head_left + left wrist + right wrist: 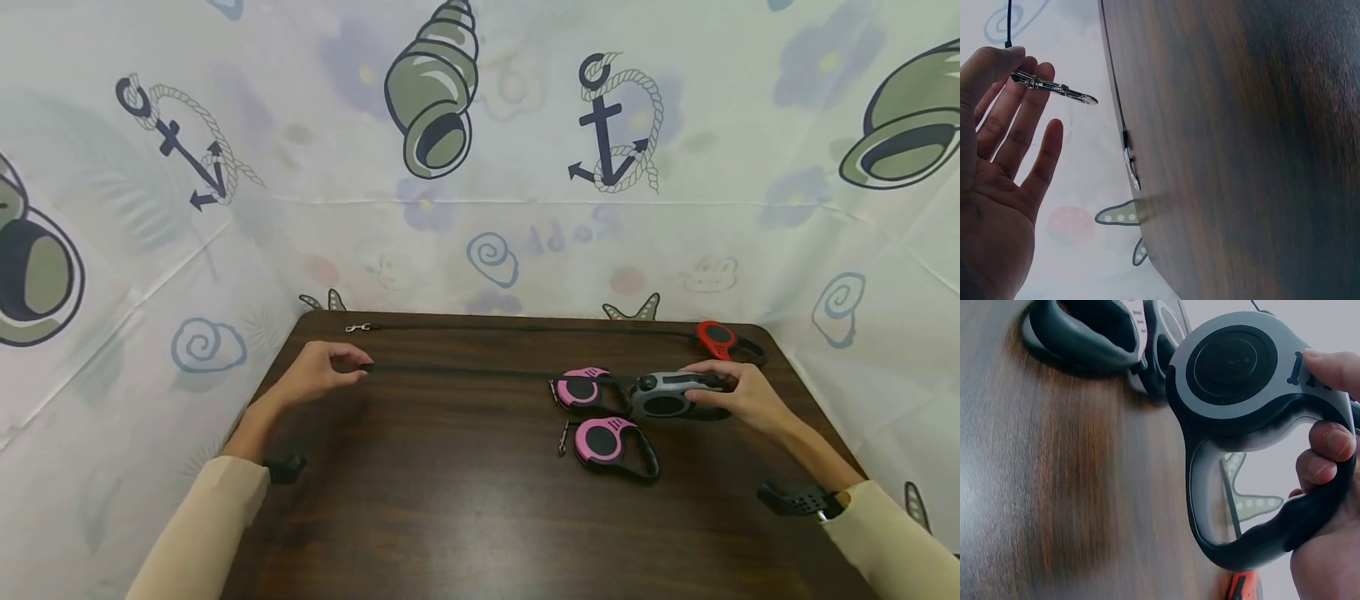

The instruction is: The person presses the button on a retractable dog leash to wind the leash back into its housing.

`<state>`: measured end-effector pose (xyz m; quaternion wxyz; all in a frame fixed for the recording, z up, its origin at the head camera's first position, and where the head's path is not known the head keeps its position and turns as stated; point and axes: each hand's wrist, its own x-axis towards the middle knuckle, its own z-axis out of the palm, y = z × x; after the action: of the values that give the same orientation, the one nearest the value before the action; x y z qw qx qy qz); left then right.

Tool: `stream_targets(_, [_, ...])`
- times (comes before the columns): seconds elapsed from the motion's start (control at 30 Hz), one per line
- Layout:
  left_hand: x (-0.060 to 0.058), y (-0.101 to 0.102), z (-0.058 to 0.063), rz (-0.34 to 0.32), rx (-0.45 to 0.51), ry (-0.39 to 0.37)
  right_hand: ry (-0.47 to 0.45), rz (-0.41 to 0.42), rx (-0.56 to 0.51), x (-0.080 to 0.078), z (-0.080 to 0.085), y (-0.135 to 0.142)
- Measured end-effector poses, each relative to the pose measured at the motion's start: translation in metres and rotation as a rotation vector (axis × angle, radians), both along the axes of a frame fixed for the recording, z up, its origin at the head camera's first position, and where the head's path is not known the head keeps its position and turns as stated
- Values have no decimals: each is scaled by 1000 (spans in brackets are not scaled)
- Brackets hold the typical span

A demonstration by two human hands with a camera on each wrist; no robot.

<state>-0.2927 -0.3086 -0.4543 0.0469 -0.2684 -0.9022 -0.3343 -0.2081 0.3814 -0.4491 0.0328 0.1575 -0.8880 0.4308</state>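
Observation:
My right hand [738,396] grips the grey and black retractable leash [667,394] over the right part of the table. In the right wrist view, the thumb lies on the grey casing [1285,347] and fingers curl around the black loop handle [1260,540]. A thin dark leash cord [465,371] stretches leftward from it, nearly straight across the table. At its far end my left hand [318,371] pinches the cord between thumb and forefinger. Beyond that pinch, a silvery metal clip [1054,86] sticks out past the other fingers, which are spread loosely in the left wrist view.
Two pink and black retractable leashes, a farther one [577,392] and a nearer one [600,440], lie beside the grey leash. Along the table's back edge a red leash [716,335] has its cord drawn out to a metal clip [358,327]. Patterned cloth [510,108] surrounds the brown table [450,517].

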Motion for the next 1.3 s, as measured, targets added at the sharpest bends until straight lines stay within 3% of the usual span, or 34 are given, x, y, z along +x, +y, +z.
stream_targets(0.8, [8, 30, -8, -26, 48, 4, 9, 72, -48, 10, 8, -34])
stream_targets(1.3, [11, 48, -2, -81, 61, 33, -19, 113, -85, 12, 5, -52])
